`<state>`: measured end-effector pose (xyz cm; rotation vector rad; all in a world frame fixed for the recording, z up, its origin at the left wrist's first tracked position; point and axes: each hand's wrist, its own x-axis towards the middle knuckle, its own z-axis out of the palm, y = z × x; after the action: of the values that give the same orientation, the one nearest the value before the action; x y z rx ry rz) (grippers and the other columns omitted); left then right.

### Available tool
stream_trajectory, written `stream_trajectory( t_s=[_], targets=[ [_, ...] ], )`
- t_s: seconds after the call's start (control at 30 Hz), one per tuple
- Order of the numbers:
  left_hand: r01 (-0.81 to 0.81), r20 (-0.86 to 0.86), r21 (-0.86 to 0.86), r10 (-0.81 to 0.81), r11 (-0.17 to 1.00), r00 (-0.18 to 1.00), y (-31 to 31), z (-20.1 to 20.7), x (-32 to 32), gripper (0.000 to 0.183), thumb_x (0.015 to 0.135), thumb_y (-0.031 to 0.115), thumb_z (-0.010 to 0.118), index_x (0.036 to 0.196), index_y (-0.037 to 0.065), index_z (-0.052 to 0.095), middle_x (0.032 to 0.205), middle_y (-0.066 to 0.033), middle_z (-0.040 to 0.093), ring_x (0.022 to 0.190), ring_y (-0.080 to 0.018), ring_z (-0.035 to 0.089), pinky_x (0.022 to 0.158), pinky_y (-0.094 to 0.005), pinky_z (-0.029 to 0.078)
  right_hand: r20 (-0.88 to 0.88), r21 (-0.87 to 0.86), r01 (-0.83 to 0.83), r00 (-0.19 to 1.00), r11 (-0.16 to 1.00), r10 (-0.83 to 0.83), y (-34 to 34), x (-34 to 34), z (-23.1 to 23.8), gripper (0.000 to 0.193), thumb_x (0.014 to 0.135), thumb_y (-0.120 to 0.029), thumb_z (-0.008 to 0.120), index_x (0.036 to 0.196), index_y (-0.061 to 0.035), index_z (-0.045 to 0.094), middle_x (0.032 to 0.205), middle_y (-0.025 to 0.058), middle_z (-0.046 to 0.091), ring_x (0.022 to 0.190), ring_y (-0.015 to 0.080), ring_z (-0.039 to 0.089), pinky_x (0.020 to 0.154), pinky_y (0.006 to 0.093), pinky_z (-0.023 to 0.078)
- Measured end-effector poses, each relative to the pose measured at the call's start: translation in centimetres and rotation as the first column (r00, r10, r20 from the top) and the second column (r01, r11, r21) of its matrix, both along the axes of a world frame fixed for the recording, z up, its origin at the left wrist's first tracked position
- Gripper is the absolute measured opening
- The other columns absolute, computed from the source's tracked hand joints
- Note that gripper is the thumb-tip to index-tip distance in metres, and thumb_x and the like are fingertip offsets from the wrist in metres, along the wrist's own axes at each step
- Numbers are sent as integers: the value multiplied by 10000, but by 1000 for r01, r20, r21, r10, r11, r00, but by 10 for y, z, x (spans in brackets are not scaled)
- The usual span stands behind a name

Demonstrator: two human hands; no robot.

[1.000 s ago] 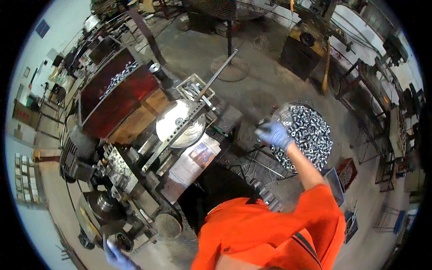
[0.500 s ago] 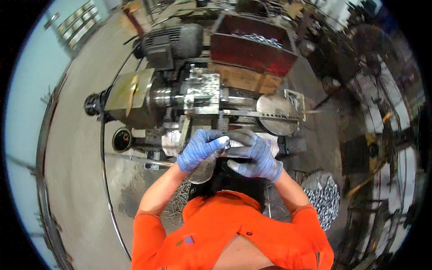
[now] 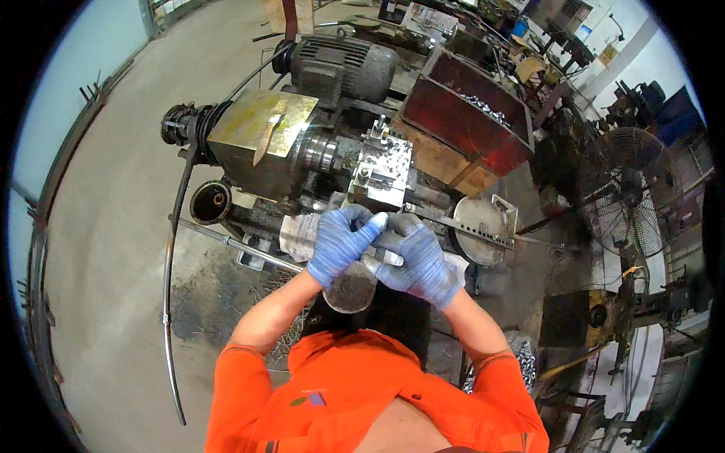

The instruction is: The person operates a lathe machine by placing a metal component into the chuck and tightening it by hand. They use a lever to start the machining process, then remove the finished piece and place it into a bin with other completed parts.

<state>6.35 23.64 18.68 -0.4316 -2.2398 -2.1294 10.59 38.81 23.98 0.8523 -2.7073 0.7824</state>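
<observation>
My left hand point(image 3: 341, 243), in a blue knit glove, is closed in a pinch, its thumb against the curled fingers. My right hand point(image 3: 417, 260), gloved alike, meets it fingertip to fingertip, with its own fingers bent and closed. What lies between the fingertips is hidden or too small to make out. Both hands are just in front of the machine's bright metal block point(image 3: 383, 174), whose top is strewn with specks. Beneath my left wrist shows a round grey metal disc point(image 3: 350, 293). A pale rag or paper point(image 3: 299, 236) lies beside my left hand.
A finned motor point(image 3: 343, 68) and a red metal bin point(image 3: 472, 113) with small shiny parts stand behind the machine. A perforated bar point(image 3: 476, 232) crosses a round plate point(image 3: 483, 215) at right. Shiny parts point(image 3: 522, 359) lie by my right elbow. A large fan point(image 3: 630, 181) stands far right.
The view has turned, so the machine appears tilted and shifted right. Both hands remain together, now closer to the metal block, and the small dark piece seen between them before is hidden.
</observation>
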Motion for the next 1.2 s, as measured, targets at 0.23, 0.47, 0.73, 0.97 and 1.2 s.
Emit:
stream_trajectory(
  t_s=[0.23,0.47,0.73,0.97,1.2],
  targets=[
    [4,-1,-223,-5,975,1000,-45,18,-21,364,841,365,615,759,11,642,588,-66,585,573,-103,547,534,-274,441,64,-5,-93,994,996,93,-22,-38,9,318,728,-370,670,893,-100,698,990,167,595,908,342,553,812,426,454],
    [-464,-233,-491,403,737,885,-219,37,-12,369,874,351,559,968,5,645,765,-152,649,699,-168,613,637,-310,470,-2,516,17,1000,856,-19,-43,-135,-1,487,787,-530,520,798,-79,706,947,165,628,947,326,568,874,415,404],
    [-520,-447,-854,479,25,756,-361,-36,88,315,876,374,514,949,102,654,765,-138,649,687,-295,628,653,-390,477,179,419,-19,982,908,-63,-49,-177,-38,526,745,-523,566,723,-11,681,718,206,623,747,344,607,783,399,463],
    [-388,74,-789,701,476,709,-335,-56,77,393,885,441,476,972,92,632,746,-154,638,691,-328,614,624,-435,462,192,397,-1,978,918,-82,-46,-182,-41,469,726,-497,595,763,-38,687,733,194,627,734,351,615,738,405,483],
    [-402,-266,-908,581,116,769,-335,-59,80,411,857,471,505,958,92,628,767,-162,631,725,-345,606,647,-443,459,246,380,-78,969,922,-20,-50,-184,-32,453,727,-485,605,786,-43,683,734,188,627,718,342,614,721,397,483]
  ],
)
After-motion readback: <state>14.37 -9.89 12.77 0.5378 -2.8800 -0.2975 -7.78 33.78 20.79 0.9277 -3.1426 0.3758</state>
